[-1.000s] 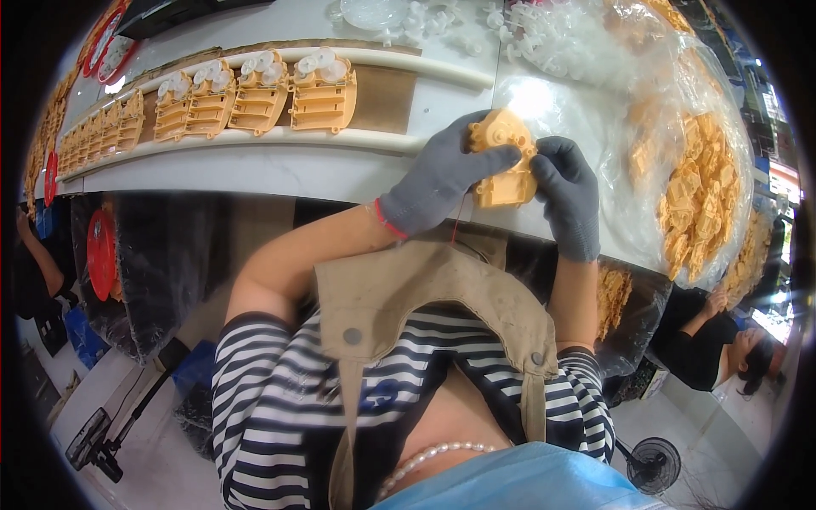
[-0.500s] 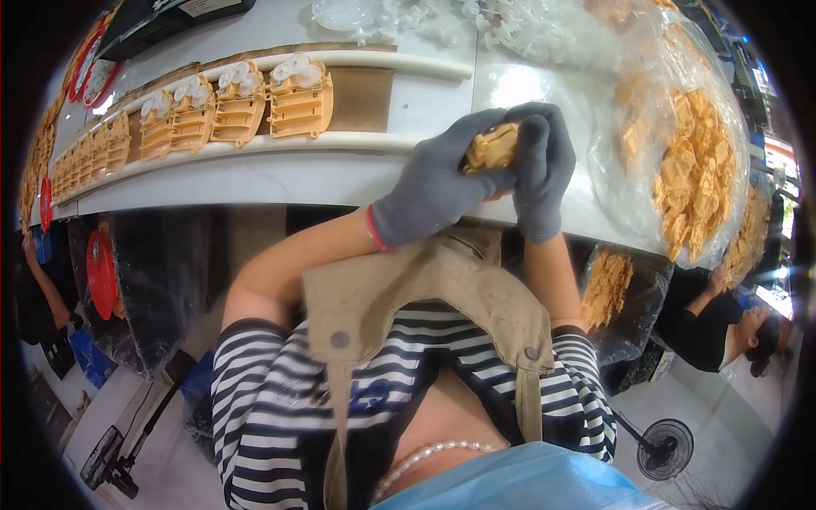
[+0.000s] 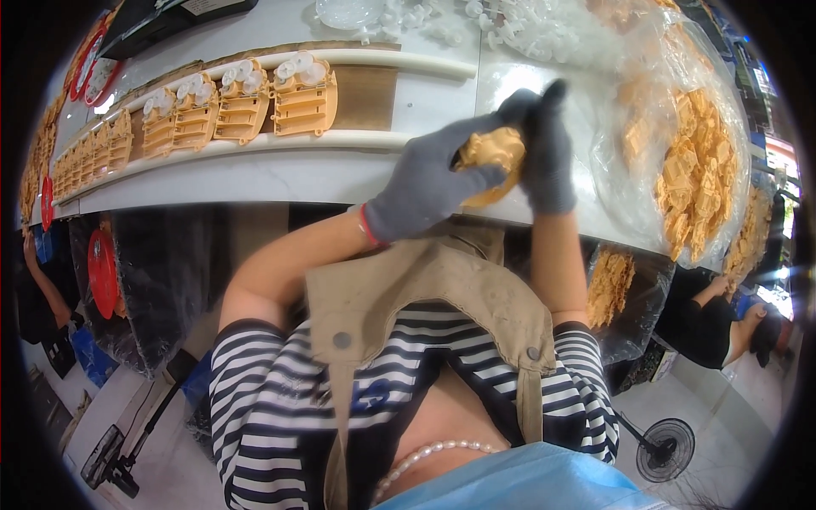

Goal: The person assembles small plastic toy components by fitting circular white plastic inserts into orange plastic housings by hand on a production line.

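Observation:
My left hand (image 3: 425, 183), in a grey glove with a red cuff, grips a yellow-orange moulded plastic part (image 3: 495, 157) above the front edge of the bench. Its thumb lies across the part's near side. Close against the right side of the part is my right hand (image 3: 548, 161), also gloved in grey. The right fingers point up and away, stretched out and partly blurred. Whether the right palm touches the part is hard to see. To the left, several yellow-orange plastic housings (image 3: 304, 106) stand in a row, the nearer ones topped with white round pieces (image 3: 302, 68).
Two white rails (image 3: 365, 142) border the row over a brown strip (image 3: 365, 98). Loose translucent white pieces (image 3: 535, 34) lie at the back. On the right, a clear plastic bag (image 3: 612, 161) holds many yellow-orange parts (image 3: 697, 174). A person (image 3: 714, 319) works farther right.
The right hand has loosened from around the part and its fingers now extend upward. The left hand has turned the part, so more of it shows. The row of housings has barely shifted in view.

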{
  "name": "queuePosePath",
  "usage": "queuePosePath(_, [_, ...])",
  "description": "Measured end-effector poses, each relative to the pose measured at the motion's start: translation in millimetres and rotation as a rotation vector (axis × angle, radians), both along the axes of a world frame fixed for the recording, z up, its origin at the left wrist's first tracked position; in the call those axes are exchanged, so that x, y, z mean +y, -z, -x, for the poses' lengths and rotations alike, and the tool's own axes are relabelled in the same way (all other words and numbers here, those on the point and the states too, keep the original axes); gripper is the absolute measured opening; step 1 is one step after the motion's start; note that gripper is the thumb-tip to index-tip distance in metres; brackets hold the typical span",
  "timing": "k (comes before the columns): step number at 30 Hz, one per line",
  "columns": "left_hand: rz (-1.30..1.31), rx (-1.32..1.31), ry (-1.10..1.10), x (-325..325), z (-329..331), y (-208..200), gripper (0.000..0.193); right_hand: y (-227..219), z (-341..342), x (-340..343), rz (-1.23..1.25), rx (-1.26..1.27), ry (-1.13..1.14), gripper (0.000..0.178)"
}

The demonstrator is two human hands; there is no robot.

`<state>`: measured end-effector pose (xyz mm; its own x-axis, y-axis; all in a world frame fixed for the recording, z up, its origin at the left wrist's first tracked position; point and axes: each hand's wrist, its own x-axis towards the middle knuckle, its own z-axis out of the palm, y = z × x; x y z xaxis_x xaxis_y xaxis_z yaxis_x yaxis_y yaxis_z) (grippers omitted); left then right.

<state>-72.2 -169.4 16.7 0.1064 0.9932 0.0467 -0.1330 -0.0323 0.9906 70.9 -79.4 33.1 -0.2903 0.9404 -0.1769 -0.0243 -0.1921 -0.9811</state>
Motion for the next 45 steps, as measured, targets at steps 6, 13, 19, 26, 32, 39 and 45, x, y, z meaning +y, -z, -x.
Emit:
queuePosePath(6, [0.163,-0.913,-0.063,0,11,-14,0.062,27,-11,-17,-0.147,0.458,-0.152,0.098])
queuePosePath(13, [0.094,-0.61,-0.077,-5,14,-8,0.061,12,-1,-57,-0.252,0.187,-0.11,0.074])
queuePosePath(19, [0.096,-0.012,0.12,-3,34,-32,0.07,3,-21,-56,-0.425,0.025,-0.187,0.058])
queuePosePath(26, [0.08,-0.222,0.172,-12,24,-29,0.059,4,-37,-51,-0.615,0.072,-0.298,0.058])
queuePosePath(32, [0.014,-0.16,0.013,-16,9,-26,0.058,-2,-31,-60,-0.548,0.03,-0.198,0.06])
queuePosePath(39, [0.154,-0.194,-0.011,-9,10,-20,0.076,0,-34,-64,-0.459,-0.073,-0.143,0.061])
queuePosePath(45, [0.06,-0.11,0.065,-11,14,-32,0.058,-4,-36,-60,-0.424,0.008,-0.215,0.06])
